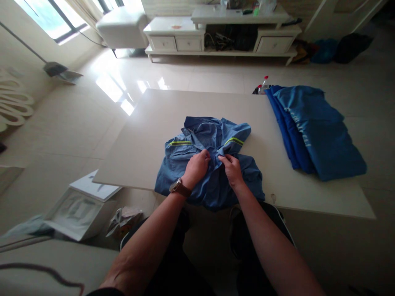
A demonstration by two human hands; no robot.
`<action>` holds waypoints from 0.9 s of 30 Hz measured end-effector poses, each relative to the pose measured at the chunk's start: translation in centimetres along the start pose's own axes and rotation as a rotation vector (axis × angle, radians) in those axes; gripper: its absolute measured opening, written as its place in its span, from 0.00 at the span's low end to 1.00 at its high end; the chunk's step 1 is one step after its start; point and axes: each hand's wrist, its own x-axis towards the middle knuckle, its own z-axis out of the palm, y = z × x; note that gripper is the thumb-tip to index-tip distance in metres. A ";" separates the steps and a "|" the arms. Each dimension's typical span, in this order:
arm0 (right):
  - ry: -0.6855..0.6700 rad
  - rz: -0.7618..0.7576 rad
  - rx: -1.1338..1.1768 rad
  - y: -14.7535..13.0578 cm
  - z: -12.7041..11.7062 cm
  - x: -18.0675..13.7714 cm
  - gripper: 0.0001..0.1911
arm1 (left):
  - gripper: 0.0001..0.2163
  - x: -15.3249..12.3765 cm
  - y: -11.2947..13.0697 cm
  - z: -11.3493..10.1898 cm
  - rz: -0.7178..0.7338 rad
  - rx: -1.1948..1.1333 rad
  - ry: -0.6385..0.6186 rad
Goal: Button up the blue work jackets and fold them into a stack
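A blue work shirt (182, 154) with yellow-green stripes on the chest lies rumpled on the pale table, its collar toward the far side and its lower part hanging over the near edge. My left hand (197, 165), with a watch on the wrist, is closed on the front of the shirt, left of its middle. Just to the right, my right hand (231, 167) pinches the other front edge between thumb and fingers. A short gap of cloth lies between the two hands. Small details such as buttons are hidden or too small to make out.
Folded blue garments (327, 135) lie stacked on the table's (129, 144) right side. Bottles with red caps (263, 85) stand behind the table. An open white box (83, 205) is at the lower left. A white TV cabinet (173, 31) stands along the far wall.
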 end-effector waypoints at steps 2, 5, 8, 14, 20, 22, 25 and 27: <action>-0.009 0.005 0.011 0.0 0.2 -0.1 0.17 | 0.06 -0.4 0.4 -0.7 0.023 -0.078 0.007; 0.006 -0.059 -0.007 -0.1 0.5 -0.2 0.15 | 0.06 -0.4 0.7 -1.0 0.050 -0.146 0.019; 0.015 -0.143 -0.049 0.0 0.7 -0.3 0.12 | 0.06 -0.2 0.6 -0.8 0.078 -0.180 0.039; 0.031 -0.260 -0.254 0.5 0.8 -0.7 0.10 | 0.08 -0.1 0.4 -0.7 0.098 -0.268 0.062; 0.087 -0.282 -0.333 0.6 0.9 -0.8 0.09 | 0.06 -0.1 0.8 -1.1 0.090 -0.293 0.053; 0.093 -0.265 -0.315 0.7 0.8 -0.7 0.09 | 0.07 0.0 0.7 -1.1 0.084 -0.297 0.049; 0.108 -0.286 -0.318 0.6 0.8 -0.7 0.08 | 0.07 0.1 0.6 -0.8 0.078 -0.291 0.042; 0.108 -0.326 -0.343 0.5 0.8 -0.7 0.07 | 0.07 0.1 0.7 -0.6 0.070 -0.278 0.047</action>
